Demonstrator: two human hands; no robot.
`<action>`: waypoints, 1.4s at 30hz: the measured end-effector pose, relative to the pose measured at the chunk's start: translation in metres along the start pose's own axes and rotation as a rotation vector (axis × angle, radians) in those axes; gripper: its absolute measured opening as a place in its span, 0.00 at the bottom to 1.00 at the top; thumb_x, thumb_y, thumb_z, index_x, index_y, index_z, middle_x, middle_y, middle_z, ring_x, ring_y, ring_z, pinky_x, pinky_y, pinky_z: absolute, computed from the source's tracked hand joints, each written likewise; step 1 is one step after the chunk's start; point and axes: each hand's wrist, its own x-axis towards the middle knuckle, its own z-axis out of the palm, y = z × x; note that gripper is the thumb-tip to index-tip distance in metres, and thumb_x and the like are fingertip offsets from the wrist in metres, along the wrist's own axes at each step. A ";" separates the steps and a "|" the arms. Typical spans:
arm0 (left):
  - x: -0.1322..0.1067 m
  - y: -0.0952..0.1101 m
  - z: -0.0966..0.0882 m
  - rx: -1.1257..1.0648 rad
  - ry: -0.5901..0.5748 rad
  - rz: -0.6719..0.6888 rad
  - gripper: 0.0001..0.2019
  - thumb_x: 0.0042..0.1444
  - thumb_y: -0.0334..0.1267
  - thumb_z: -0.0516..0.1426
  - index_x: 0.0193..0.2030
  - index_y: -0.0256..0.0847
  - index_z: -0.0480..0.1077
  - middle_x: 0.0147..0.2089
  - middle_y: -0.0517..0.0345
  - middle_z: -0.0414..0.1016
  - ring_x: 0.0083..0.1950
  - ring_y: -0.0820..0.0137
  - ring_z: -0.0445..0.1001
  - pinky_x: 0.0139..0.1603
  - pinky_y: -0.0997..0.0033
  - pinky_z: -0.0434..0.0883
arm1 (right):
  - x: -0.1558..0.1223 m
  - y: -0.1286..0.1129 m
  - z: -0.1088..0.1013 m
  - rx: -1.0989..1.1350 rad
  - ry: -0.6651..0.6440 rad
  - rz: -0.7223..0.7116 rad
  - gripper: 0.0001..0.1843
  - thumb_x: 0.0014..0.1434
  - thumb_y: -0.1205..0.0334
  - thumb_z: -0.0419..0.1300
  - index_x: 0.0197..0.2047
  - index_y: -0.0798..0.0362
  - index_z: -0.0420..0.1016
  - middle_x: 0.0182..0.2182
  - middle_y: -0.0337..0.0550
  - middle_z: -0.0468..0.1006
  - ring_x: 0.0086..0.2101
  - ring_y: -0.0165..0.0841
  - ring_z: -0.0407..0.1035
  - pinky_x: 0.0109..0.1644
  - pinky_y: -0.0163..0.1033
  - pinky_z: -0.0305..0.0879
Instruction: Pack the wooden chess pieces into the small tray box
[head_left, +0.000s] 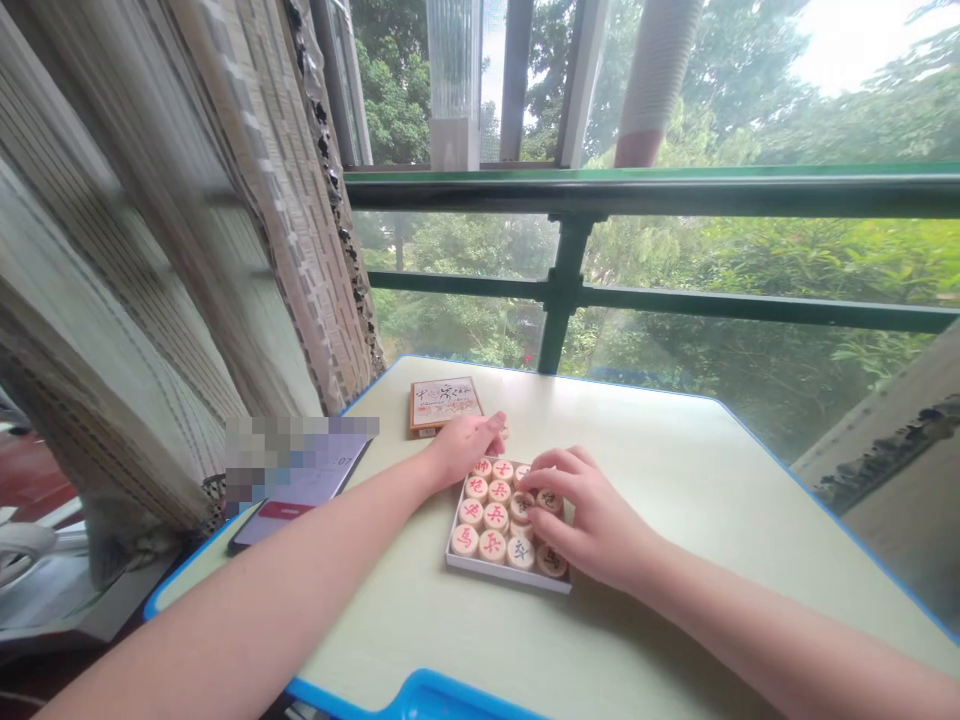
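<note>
A shallow white tray (pixel 507 575) holds rows of round wooden Chinese chess pieces (pixel 492 546), some marked in red and some in dark ink. My left hand (pixel 466 446) is at the tray's far left corner, its fingers curled against a pale round piece that shows only in part. Over the right side of the tray, my right hand (pixel 589 515) has its index finger and thumb at a dark-marked piece (pixel 523 505). Its other fingers bend above the pieces behind and hide some of them.
A closed Chinese chess box lid (pixel 442 398) lies beyond my left hand. To the left, a phone (pixel 315 490) rests on the pale table (pixel 660 440), whose rim is blue. Curtains (pixel 247 200) hang at the left, and a green railing (pixel 645 195) runs behind the table.
</note>
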 end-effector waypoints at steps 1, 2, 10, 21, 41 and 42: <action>0.000 0.000 0.000 0.001 0.001 0.001 0.31 0.56 0.60 0.41 0.23 0.35 0.70 0.26 0.52 0.73 0.30 0.70 0.70 0.35 0.70 0.66 | 0.000 0.000 0.000 -0.007 -0.005 0.000 0.09 0.51 0.69 0.59 0.36 0.50 0.75 0.36 0.45 0.73 0.39 0.36 0.64 0.43 0.43 0.65; 0.000 0.000 0.000 0.002 0.000 0.002 0.31 0.56 0.60 0.41 0.23 0.35 0.70 0.26 0.52 0.73 0.30 0.70 0.70 0.35 0.70 0.66 | 0.000 0.000 0.001 -0.012 -0.005 -0.002 0.07 0.51 0.68 0.59 0.34 0.50 0.75 0.35 0.45 0.73 0.38 0.36 0.64 0.43 0.43 0.65; -0.001 0.000 -0.001 0.014 0.003 0.009 0.32 0.56 0.60 0.40 0.23 0.35 0.70 0.26 0.53 0.73 0.29 0.69 0.70 0.35 0.70 0.66 | 0.001 -0.002 0.001 -0.023 0.010 0.016 0.07 0.53 0.61 0.61 0.37 0.50 0.76 0.37 0.46 0.72 0.39 0.37 0.65 0.43 0.43 0.65; -0.002 0.002 -0.002 0.027 -0.001 0.019 0.31 0.56 0.60 0.40 0.23 0.35 0.70 0.25 0.53 0.72 0.29 0.70 0.69 0.34 0.70 0.66 | 0.000 -0.001 -0.001 -0.006 0.019 -0.007 0.04 0.51 0.66 0.59 0.31 0.51 0.75 0.36 0.45 0.72 0.38 0.36 0.64 0.42 0.43 0.65; -0.002 0.002 -0.002 0.026 -0.009 0.012 0.31 0.56 0.60 0.41 0.23 0.35 0.70 0.25 0.54 0.72 0.29 0.70 0.69 0.33 0.71 0.65 | 0.000 0.001 -0.004 -0.133 0.056 -0.127 0.09 0.52 0.68 0.57 0.31 0.50 0.79 0.31 0.46 0.74 0.33 0.35 0.63 0.38 0.42 0.64; -0.002 0.002 -0.002 0.026 -0.009 0.013 0.31 0.56 0.60 0.41 0.23 0.35 0.70 0.25 0.54 0.72 0.29 0.70 0.69 0.33 0.71 0.65 | 0.000 0.001 -0.003 -0.142 0.064 -0.122 0.09 0.52 0.68 0.57 0.30 0.50 0.78 0.31 0.46 0.74 0.33 0.35 0.62 0.38 0.42 0.64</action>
